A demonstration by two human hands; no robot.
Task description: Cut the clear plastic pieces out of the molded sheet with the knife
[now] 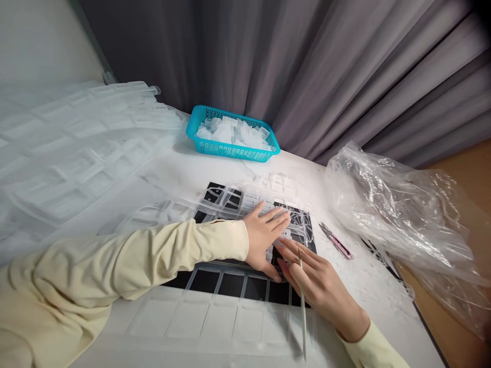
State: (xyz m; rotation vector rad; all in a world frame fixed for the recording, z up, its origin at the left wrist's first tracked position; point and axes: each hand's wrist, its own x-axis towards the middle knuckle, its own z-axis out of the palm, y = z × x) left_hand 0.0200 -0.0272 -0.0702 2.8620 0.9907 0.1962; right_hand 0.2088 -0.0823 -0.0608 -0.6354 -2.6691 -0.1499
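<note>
My left hand (264, 236) lies flat with its fingers spread, pressing on a translucent plastic sheet (192, 314) with rectangular moulded outlines. Under that sheet is a black mat (255, 289), partly hidden by both hands. My right hand (322, 283) is beside the left one, its fingertips bent down on the sheet near the mat's right side. A thin pale stick-like tool (304, 327) is held between its fingers, the lower end pointing toward me. What the right fingertips touch exactly is hidden. Pink-handled thread snips (336, 241) lie just right of the mat.
A blue basket (233, 151) with many small translucent pieces stands at the back. A large pile of translucent moulded sheets (76, 138) fills the left. A crumpled clear plastic bag (383, 199) lies at right. Small scraps dot the white table (368, 286); a grey curtain (268, 56) hangs behind.
</note>
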